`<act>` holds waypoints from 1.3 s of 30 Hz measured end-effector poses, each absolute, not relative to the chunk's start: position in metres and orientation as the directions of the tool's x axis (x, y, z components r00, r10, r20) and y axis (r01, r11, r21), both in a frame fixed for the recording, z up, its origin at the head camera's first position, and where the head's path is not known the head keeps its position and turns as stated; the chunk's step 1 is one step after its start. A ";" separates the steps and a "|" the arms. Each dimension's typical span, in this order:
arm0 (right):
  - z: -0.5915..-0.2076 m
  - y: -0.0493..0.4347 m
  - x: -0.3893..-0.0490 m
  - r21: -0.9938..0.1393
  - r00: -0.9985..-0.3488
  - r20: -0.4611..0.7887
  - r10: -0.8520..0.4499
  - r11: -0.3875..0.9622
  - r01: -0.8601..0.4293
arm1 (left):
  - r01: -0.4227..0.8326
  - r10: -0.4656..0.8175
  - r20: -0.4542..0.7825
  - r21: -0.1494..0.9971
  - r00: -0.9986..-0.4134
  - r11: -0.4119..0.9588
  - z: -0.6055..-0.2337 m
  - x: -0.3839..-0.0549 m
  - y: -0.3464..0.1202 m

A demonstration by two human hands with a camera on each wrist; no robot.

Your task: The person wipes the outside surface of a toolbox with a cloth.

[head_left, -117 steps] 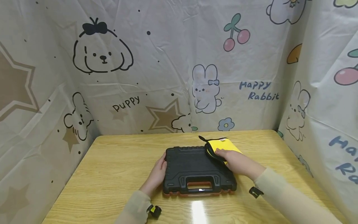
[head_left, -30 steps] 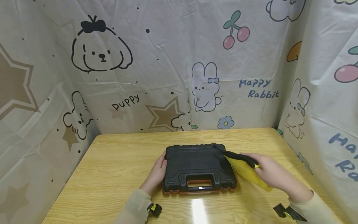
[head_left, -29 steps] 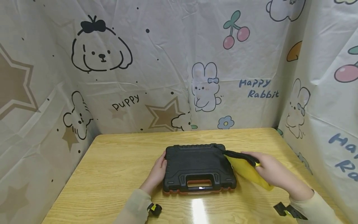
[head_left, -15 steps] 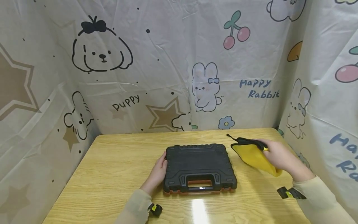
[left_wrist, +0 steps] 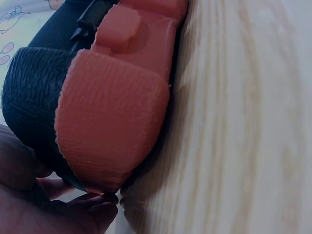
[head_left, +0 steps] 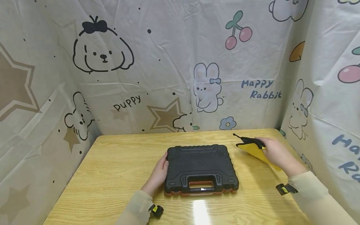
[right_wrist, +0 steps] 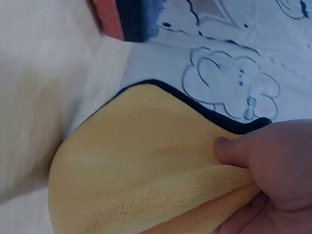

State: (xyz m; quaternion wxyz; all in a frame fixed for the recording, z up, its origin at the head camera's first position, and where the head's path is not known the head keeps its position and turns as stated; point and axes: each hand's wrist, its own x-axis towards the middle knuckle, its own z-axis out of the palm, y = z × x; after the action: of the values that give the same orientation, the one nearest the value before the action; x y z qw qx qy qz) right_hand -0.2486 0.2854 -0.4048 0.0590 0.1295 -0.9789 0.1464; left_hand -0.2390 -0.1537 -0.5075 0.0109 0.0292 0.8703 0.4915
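A black plastic carrying case (head_left: 201, 162) with an orange-red lower half lies flat on the table, its handle toward me. My left hand (head_left: 158, 173) holds the case at its left side; in the left wrist view, fingertips (left_wrist: 105, 209) sit at the bottom edge of the orange half. To the right of the case, my right hand (head_left: 277, 154) pinches a yellow plush cleaning cloth (right_wrist: 141, 141) with black edging. The cloth hangs down in folds from the grip, and a black loop sticks out at its far end.
The wooden table (head_left: 121, 168) has a light glare near its front. Patterned cloth walls (head_left: 157, 62) with cartoon drawings enclose the back and both sides. A small black device (head_left: 156, 211) is strapped to each wrist.
The right hand has drawn the yellow cloth off the case's top right corner and out to the right, then slightly farther back. The left hand and the case stay in place.
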 end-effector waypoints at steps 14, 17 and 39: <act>-0.454 0.259 -0.228 -0.249 -0.909 0.109 -0.403 0.874 -0.417 | -0.019 0.054 -0.053 0.865 -0.997 0.501 -0.506 -0.239 -0.153; -0.458 0.256 -0.227 -0.251 -0.910 0.056 -0.412 0.876 -0.412 | -0.017 0.057 -0.053 0.867 -0.997 0.498 -0.506 -0.239 -0.153; -0.479 0.240 -0.204 -0.267 -0.921 -0.059 -0.386 0.895 -0.358 | -0.036 0.055 -0.074 0.861 -0.996 0.508 -0.509 -0.241 -0.153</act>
State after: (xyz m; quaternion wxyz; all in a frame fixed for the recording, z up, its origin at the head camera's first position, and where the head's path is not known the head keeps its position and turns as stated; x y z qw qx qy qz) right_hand -0.2035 0.2399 -0.4793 -0.0553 0.1913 -0.9718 0.1265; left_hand -0.2414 -0.1526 -0.5088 0.0456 0.0056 0.8670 0.4961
